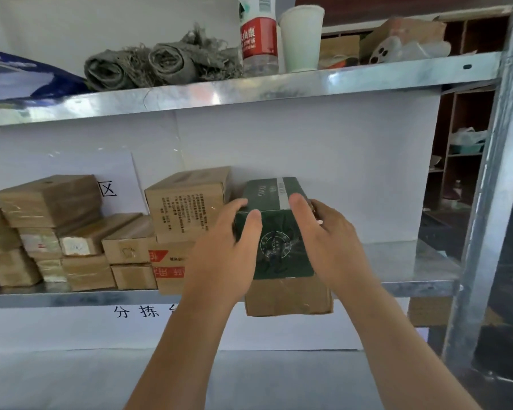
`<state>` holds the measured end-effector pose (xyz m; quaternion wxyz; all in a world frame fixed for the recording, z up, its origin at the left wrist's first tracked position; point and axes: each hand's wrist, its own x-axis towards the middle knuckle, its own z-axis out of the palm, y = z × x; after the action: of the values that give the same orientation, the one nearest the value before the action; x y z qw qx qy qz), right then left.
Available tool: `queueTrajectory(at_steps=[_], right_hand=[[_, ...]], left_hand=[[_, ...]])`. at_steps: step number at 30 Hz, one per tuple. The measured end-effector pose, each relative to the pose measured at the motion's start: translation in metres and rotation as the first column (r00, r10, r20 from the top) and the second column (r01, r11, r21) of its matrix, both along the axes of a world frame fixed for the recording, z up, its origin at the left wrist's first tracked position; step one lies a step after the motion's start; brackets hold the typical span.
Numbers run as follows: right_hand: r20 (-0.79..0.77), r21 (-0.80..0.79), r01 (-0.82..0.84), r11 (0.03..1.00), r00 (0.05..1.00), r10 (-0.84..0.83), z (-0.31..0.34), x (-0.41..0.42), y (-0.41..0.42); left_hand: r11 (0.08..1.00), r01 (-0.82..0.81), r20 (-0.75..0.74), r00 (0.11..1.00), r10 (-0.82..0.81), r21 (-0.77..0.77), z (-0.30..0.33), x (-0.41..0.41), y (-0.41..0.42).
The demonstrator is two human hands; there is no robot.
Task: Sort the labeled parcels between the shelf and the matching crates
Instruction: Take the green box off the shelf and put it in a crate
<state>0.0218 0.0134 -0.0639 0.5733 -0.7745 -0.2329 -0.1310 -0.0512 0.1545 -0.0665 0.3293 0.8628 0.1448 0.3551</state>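
Observation:
A dark green box (274, 232) with a round emblem sits on top of a brown cardboard parcel (288, 295) at the front edge of the metal shelf (412, 261). My left hand (225, 247) grips the green box's left side, thumb on its front face. My right hand (326, 235) grips its right side, thumb over the top edge. To the left stand a tall printed carton (187, 202) on a red-marked box (168, 264), and several taped brown parcels (57, 232) stacked in rows.
An upper shelf (249, 90) holds rolled grey cloth (148, 65), a water bottle (258, 37), a paper cup (301, 38) and a blue folder (21, 74). A metal upright (486, 202) stands at the right. White signs with black characters hang behind and below the shelf.

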Motion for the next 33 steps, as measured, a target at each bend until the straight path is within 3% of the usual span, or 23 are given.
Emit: queueTrajectory(at_steps=[18,27,33], right_hand=[[0.082,0.262,0.093,0.961,0.990,-0.118,0.017,-0.037,-0.030],[0.100,0.479,0.182,0.859,0.961,-0.259,0.024,-0.120,-0.078],[0.089,0.497,0.354,0.792,0.888,-0.452,0.004,-0.181,-0.139]], left_hand=[[0.979,0.201,0.220,0.954,-0.205,0.040,0.021,-0.033,-0.038],[0.905,0.425,0.397,0.829,-0.394,0.012,0.028,-0.096,-0.079],[0.793,0.609,0.434,0.723,-0.538,-0.032,0.012,-0.121,-0.125]])
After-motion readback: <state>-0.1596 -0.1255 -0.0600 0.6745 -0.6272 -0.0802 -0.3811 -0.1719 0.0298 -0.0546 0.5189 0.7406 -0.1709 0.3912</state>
